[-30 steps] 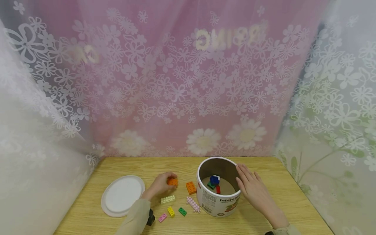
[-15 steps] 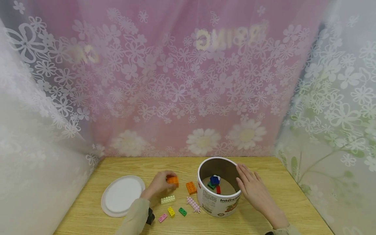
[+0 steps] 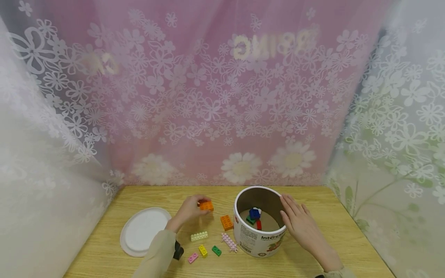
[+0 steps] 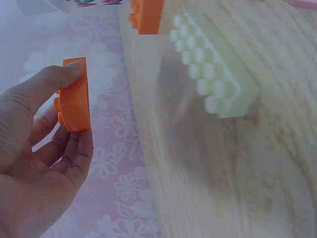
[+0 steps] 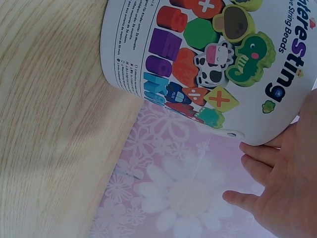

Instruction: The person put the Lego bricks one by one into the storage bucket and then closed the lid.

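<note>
My left hand (image 3: 189, 210) pinches an orange building brick (image 3: 206, 205) between thumb and fingers, held above the table; the left wrist view shows the same orange brick (image 4: 75, 95) from its side. My right hand (image 3: 304, 227) rests with straight fingers against the right rim of a white round tub (image 3: 259, 243). In the right wrist view, fingertips touch the printed tub (image 5: 198, 64). Inside the tub lie a blue brick (image 3: 254, 213), a green brick (image 3: 250, 220), a red brick (image 3: 259, 224) and a white piece partly hidden behind the blue one.
On the table between left arm and tub lie a second orange brick (image 3: 226, 222), a pale yellow brick (image 3: 199, 236), a light pink piece (image 3: 229, 243), a yellow brick (image 3: 203, 251), a green brick (image 3: 216, 250) and a pink brick (image 3: 192, 258). A white lid (image 3: 144, 231) lies at left.
My left hand has lifted the orange brick off the table, up and slightly away from me. The right hand stays at the tub's rim.
</note>
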{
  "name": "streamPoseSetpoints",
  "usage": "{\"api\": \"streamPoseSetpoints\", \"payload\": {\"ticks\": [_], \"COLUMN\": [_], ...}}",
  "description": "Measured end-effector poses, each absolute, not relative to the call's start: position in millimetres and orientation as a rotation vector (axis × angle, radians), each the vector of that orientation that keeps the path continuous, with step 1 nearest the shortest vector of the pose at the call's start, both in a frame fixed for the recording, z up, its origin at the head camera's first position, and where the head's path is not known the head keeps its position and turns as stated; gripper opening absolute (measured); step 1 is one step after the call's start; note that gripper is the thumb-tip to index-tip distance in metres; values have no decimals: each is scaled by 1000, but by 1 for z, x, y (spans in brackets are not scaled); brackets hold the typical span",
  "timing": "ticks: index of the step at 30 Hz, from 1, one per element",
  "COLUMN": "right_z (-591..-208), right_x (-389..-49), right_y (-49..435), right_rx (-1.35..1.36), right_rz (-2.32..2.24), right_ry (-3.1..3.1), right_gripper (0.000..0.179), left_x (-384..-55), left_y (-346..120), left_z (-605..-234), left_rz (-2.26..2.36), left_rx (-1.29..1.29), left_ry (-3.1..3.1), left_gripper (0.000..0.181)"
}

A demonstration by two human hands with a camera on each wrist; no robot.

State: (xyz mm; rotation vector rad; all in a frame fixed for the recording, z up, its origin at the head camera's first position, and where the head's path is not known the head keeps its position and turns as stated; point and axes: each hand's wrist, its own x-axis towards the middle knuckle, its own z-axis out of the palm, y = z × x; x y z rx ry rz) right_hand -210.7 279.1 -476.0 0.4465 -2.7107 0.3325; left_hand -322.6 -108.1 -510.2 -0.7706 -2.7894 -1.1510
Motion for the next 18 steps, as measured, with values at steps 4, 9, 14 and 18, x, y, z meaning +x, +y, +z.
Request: {"api": "streamPoseSetpoints", "payload": {"ticks": [4, 9, 14, 18], "right_z": [-477, -478, -477, -477], "right_x": [-211, -211, -211, -210], "right_y": [280, 280, 280, 280], "right_rx": [449, 449, 454, 462], "right_rz": [331, 327, 310, 296], "right_ry": [-2705, -2705, -2703, -2694], "right_gripper": [53, 54, 53, 53], "left_x": [-324, -325, -324, -324], "left_y": [-107, -107, -106, -103], "left_z": [-505, -500, -494, -488], "left_rz": [-1128, -1120, -1110, -1110], "left_rx": [-790, -797, -787, -760], "left_ry": [-2774, -2762, -2765, -2777], "left_gripper": [33, 32, 32, 33]}}
